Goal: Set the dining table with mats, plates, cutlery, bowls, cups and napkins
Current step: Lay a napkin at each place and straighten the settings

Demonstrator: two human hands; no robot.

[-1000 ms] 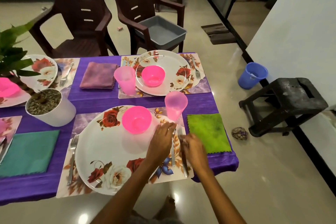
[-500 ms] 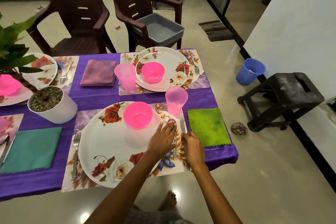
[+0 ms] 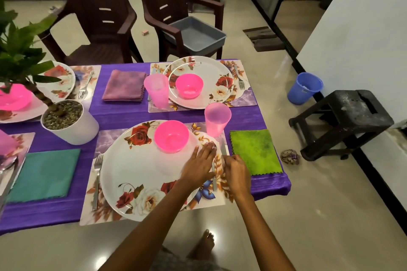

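Now the thin metal knife (image 3: 222, 149) lies on the glossy flowered mat (image 3: 220, 191), between flat, spread left hand (image 3: 199, 166) and curled right hand (image 3: 235, 169), which pinches its handle beside the round plate (image 3: 132, 174).

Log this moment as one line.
stage: cutlery | left hand: flat on plate rim | right hand: on knife | napkin: placed
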